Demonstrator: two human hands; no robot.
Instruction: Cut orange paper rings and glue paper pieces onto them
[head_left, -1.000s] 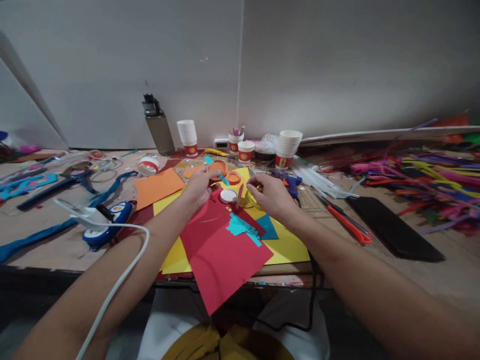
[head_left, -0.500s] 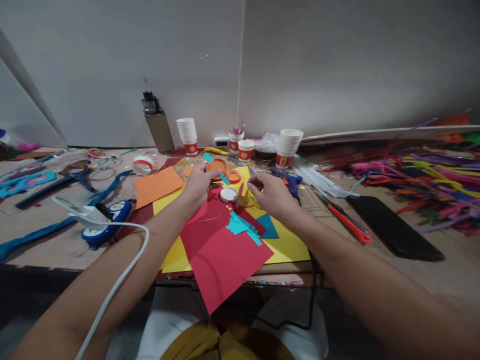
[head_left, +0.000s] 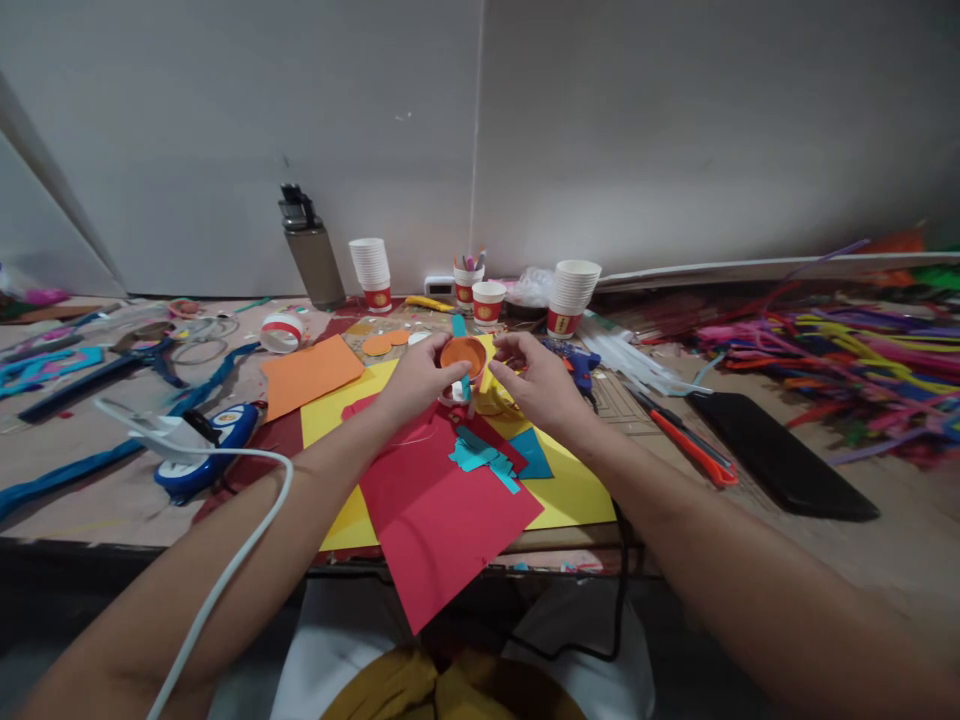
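My left hand [head_left: 426, 378] grips a round orange piece [head_left: 463, 357], its thumb across the front. A turquoise strip [head_left: 458, 325] shows above and below the orange piece. Close on the right is my right hand [head_left: 534, 378], thumb and fingertips bent near the orange piece's edge; whether they pinch anything is too small to tell. Beneath the hands lie a red sheet [head_left: 450, 530], yellow paper [head_left: 577, 490] and a pile of turquoise scraps [head_left: 484, 460]. Yellow pieces [head_left: 495, 397] sit just below my right fingertips.
Paper cup stacks [head_left: 574, 290], a bottle [head_left: 313, 255] and a cup of pens [head_left: 466, 285] stand along the wall. An orange-handled cutter [head_left: 697, 450], a black phone-like slab [head_left: 784, 455] and pipe cleaners [head_left: 862, 360] lie right. A white cable [head_left: 262, 525] crosses my left forearm.
My left hand has moved right with the orange piece and turquoise strip, closer to my right hand. The strip has turned from slanted to nearly upright.
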